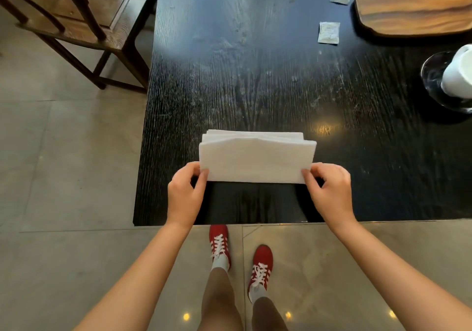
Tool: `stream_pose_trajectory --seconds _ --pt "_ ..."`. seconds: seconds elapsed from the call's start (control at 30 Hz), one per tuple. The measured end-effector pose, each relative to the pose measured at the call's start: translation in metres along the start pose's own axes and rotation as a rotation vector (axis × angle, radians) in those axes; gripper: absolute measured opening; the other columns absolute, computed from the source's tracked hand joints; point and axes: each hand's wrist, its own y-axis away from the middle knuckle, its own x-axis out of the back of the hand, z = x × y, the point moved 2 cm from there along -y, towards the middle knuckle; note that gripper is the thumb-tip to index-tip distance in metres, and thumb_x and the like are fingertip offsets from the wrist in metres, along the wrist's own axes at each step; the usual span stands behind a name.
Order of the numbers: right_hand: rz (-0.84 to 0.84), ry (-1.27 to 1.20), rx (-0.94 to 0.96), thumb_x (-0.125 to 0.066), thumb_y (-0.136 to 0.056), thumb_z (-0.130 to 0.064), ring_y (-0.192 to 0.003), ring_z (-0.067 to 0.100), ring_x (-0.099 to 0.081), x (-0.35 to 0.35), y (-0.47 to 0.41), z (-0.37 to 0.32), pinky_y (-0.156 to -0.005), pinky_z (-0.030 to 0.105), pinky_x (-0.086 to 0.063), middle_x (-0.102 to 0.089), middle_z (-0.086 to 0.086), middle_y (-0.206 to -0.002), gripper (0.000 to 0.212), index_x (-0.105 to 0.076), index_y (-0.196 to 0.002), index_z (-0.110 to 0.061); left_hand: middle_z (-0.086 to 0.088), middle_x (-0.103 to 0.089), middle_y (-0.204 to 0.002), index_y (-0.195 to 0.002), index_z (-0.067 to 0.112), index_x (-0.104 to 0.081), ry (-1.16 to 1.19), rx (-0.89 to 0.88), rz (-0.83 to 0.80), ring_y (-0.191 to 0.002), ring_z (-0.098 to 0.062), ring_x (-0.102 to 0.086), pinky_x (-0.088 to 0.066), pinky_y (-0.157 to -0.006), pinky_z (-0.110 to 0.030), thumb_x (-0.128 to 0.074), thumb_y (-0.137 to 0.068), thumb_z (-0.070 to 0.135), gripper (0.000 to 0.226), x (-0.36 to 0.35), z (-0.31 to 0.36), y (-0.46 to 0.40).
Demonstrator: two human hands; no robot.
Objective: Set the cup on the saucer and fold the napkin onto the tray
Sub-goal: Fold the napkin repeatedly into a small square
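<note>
A person stood at the near edge of a dark table (255, 75), both bare hands pinched on a white napkin (255, 161). The left hand (185, 190) gripped the napkin's near left corner between thumb and fingers; the right hand (329, 190) gripped the near right corner the same way. The napkin, folded into several layers (their edges stepped along the far side), was raised at its near edge, with the table's grain showing dark beneath it.

The wooden tray (413, 6) lay at the far right of the table, well apart from the napkin. A white cup (458, 75) stood on a dark glass saucer (431, 75) at the right edge of the view, partly cut off by the frame. Two small sachets (329, 32) lay just left of the tray.

A wooden chair (76, 24) stood at the table's far left. Below the table edge, red shoes (260, 267) with white laces rested on the tiled floor (63, 152).
</note>
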Motion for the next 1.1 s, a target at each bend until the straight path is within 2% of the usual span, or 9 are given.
stream_pose_trajectory --seconds 0.13,0.27,0.53,0.63,0.73,0.8,0.87,0.97,1.1 --pt "0.046 0.080 -0.131 -0.060 -0.088 -0.022 -0.069 0.015 -0.049 -0.008 -0.011 -0.008 -0.088 0.039 -0.033 -0.056 -0.004 -0.069 0.015 -0.064 -0.078 -0.012 0.003 -0.063 -0.081 -0.092 0.007 -0.065 0.019 0.095 0.105 -0.074 -0.012 -0.059 -0.051 -0.073 -0.033 -0.059 -0.089 0.010 0.008 -0.008 0.008 -0.010" --pt "0.055 0.135 -0.213 -0.055 -0.090 -0.027 -0.069 0.015 -0.046 -0.013 -0.016 -0.009 -0.083 0.031 -0.023 -0.053 -0.006 -0.067 0.018 -0.063 -0.079 -0.015 -0.002 -0.060 -0.071 -0.083 0.007 -0.064 -0.103 0.073 0.153 -0.067 -0.019 -0.055 -0.045 -0.075 -0.038 -0.060 -0.088 0.010 0.008 -0.015 0.009 -0.016" --pt "0.084 0.340 -0.147 -0.058 -0.086 -0.025 -0.055 0.017 -0.044 -0.017 -0.020 -0.012 -0.072 0.031 -0.023 -0.052 -0.004 -0.059 0.012 -0.054 -0.079 -0.016 -0.003 -0.052 -0.060 -0.074 0.010 -0.059 -0.332 0.075 0.099 -0.057 -0.019 -0.045 -0.029 -0.073 -0.031 -0.061 -0.087 0.015 0.015 -0.020 -0.001 -0.029" --pt "0.118 0.347 -0.155 -0.063 -0.084 -0.026 -0.066 0.015 -0.045 -0.015 -0.019 -0.013 -0.074 0.032 -0.025 -0.048 -0.004 -0.071 0.017 -0.052 -0.090 -0.016 0.001 -0.048 -0.057 -0.069 0.013 -0.054 -0.437 0.058 0.117 -0.053 -0.018 -0.043 -0.031 -0.070 -0.031 -0.065 -0.082 0.018 0.018 -0.019 -0.001 -0.030" --pt "0.083 0.428 -0.064 -0.066 -0.079 -0.018 -0.095 0.024 -0.049 -0.015 -0.024 -0.019 -0.083 0.039 -0.032 -0.057 0.005 -0.099 0.036 -0.052 -0.112 -0.015 -0.001 -0.054 -0.074 -0.082 0.013 -0.055 -0.453 0.005 0.180 -0.069 -0.021 -0.051 -0.032 -0.078 -0.033 -0.067 -0.079 0.020 0.014 -0.015 0.002 -0.031" --pt "-0.001 0.535 0.078 -0.061 -0.079 -0.012 -0.126 0.027 -0.038 -0.017 -0.029 -0.024 -0.100 0.049 -0.027 -0.049 0.010 -0.130 0.054 -0.042 -0.130 -0.015 -0.007 -0.059 -0.108 -0.110 0.012 -0.055 -0.489 -0.101 0.155 -0.106 -0.025 -0.053 -0.030 -0.096 -0.041 -0.062 -0.082 0.020 0.030 -0.020 0.012 -0.033" --pt "-0.079 0.583 0.190 -0.052 -0.083 -0.012 -0.140 0.028 -0.021 -0.021 -0.035 -0.032 -0.109 0.055 -0.013 -0.033 0.011 -0.148 0.060 -0.032 -0.140 -0.016 -0.010 -0.044 -0.141 -0.135 0.012 -0.038 -0.549 -0.208 0.051 -0.135 -0.025 -0.033 -0.015 -0.111 -0.046 -0.048 -0.088 0.025 0.050 -0.031 0.025 -0.037" --pt "-0.202 0.560 0.292 -0.040 -0.090 -0.022 -0.143 0.024 -0.009 -0.037 -0.043 -0.046 -0.111 0.054 -0.004 -0.023 0.009 -0.154 0.057 -0.023 -0.145 -0.016 -0.009 -0.024 -0.154 -0.146 0.012 -0.020 -0.632 -0.289 -0.143 -0.142 -0.023 -0.015 -0.009 -0.112 -0.052 -0.031 -0.093 0.033 0.058 -0.055 0.036 -0.044" --pt "-0.360 0.568 0.372 -0.026 -0.094 -0.036 -0.143 0.023 -0.012 -0.063 -0.042 -0.044 -0.112 0.050 -0.002 -0.022 0.008 -0.154 0.056 -0.022 -0.145 -0.013 -0.009 -0.025 -0.154 -0.146 0.013 -0.017 -0.719 -0.317 -0.275 -0.141 -0.021 -0.012 -0.009 -0.110 -0.054 -0.024 -0.094 0.038 0.058 -0.075 0.018 -0.047"
